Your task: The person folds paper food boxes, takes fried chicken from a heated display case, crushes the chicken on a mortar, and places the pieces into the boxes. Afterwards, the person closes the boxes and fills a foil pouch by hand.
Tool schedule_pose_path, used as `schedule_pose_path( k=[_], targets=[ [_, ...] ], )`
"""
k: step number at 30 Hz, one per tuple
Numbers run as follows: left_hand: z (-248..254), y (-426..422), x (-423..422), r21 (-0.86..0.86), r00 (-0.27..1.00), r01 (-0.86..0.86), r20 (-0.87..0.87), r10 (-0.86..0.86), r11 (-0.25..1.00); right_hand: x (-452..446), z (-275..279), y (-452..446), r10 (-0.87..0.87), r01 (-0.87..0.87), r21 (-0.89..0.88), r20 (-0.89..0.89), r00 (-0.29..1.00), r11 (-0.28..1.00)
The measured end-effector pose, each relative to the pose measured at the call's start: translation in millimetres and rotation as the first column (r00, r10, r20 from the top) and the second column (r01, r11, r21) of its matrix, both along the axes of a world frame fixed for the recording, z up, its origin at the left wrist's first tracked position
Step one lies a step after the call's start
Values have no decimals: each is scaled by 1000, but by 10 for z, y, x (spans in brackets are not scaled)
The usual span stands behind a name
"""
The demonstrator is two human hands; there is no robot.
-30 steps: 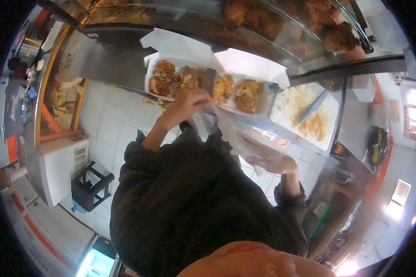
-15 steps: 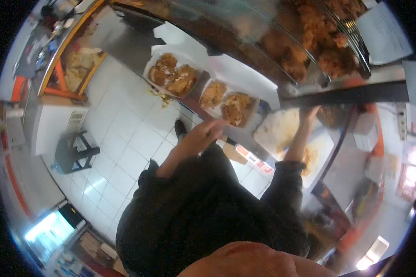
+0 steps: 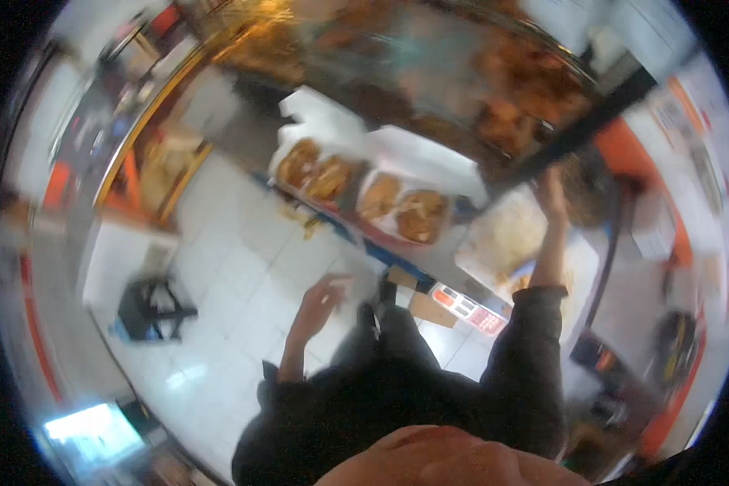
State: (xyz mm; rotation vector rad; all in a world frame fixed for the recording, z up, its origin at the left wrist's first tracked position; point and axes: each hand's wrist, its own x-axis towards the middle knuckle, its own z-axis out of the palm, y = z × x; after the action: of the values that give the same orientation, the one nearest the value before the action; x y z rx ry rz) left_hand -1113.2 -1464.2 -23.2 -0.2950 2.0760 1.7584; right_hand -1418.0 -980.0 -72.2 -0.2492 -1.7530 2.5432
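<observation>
My right hand [image 3: 552, 198] reaches up to the dark bar [image 3: 579, 134] along the edge of the glass food case. Its fingers meet the bar and are blurred, so I cannot tell whether they grip it. Below that arm lies a white tray [image 3: 478, 257] with crumbs. My left hand [image 3: 322, 301] hangs over the tiled floor, smeared by motion, away from the counter. Two open white boxes stand side by side on the counter edge. The left box [image 3: 308, 113] and the right box [image 3: 429, 154] each hold pieces of fried chicken [image 3: 419, 217].
Behind the boxes is the glass case with more fried food [image 3: 502, 121]. A dark stool [image 3: 155, 309] stands on the white tiles [image 3: 243, 259] at left. A lit screen [image 3: 95, 433] shows at lower left. An orange-edged counter runs along the right.
The dark bar has swung to a steeper slant, with my right hand still at it. My left hand has drawn back from the right box, down and left. The whole view has shifted.
</observation>
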Motion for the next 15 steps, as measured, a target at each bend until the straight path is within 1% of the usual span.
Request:
schedule_pose_path(
  k=[1, 2, 3, 4, 5, 6, 7, 8, 9, 10, 11, 12, 13, 14, 15],
  targets=[
    [-85, 19, -1, 11, 999, 23, -33, -22, 1000, -24, -145, 31, 39, 53, 467, -186, 982, 883],
    [-167, 93, -30, 30, 997, 58, -60, -57, 998, -143, -275, 225, 273, 202, 944, -272, 923, 259],
    [-156, 232, -61, 37, 984, 169, -68, -166, 985, -90, -69, 118, 338, 184, 979, -203, 919, 89],
    [-97, 369, -69, -24, 971, 170, -166, -172, 985, -26, 160, 1, 398, 181, 980, -136, 907, -79],
    [-34, 488, -72, -81, 949, 152, -267, -168, 985, 155, 696, -195, 325, -163, 986, 160, 932, -17],
    [20, 621, -75, -90, 931, 222, -278, -239, 971, 34, 685, -143, 304, -26, 952, 123, 945, -305],
    [66, 773, -69, -73, 919, 223, -316, -234, 972, 64, 817, -171, 161, 48, 973, -85, 983, 224],
    [75, 907, -33, -50, 913, 208, -350, -212, 977, 108, 898, -245, 92, 422, 889, -442, 892, 179],
    [7, 1050, -69, -58, 892, 228, -389, -232, 972, 232, 1086, -351, -8, 493, 798, -523, 852, 347],
    [84, 1326, -19, -64, 878, 251, -405, -255, 966, 351, 1186, -320, -17, 534, 734, -581, 814, 420],
    [122, 1598, -49, -31, 873, 237, -431, -227, 971, 611, 1364, -379, -26, 554, 680, -620, 784, 480],
    [151, 1901, -63, 3, 865, 239, -454, -212, 971, 748, 1324, -360, -12, 617, 624, -699, 715, 479],
    [158, 2226, -50, 75, 867, 222, -472, -161, 972, 1012, 1262, -318, -30, 627, 627, -696, 718, 462],
    [51, 2494, -71, 165, 872, 195, -481, -94, 967, 1273, 1125, -277, 77, 730, 521, -833, 548, 442],
    [10, 2781, -64, 242, 878, 175, -478, -40, 954, 1961, 1349, -180, 94, 563, 598, -728, 679, 570]
  ],
)
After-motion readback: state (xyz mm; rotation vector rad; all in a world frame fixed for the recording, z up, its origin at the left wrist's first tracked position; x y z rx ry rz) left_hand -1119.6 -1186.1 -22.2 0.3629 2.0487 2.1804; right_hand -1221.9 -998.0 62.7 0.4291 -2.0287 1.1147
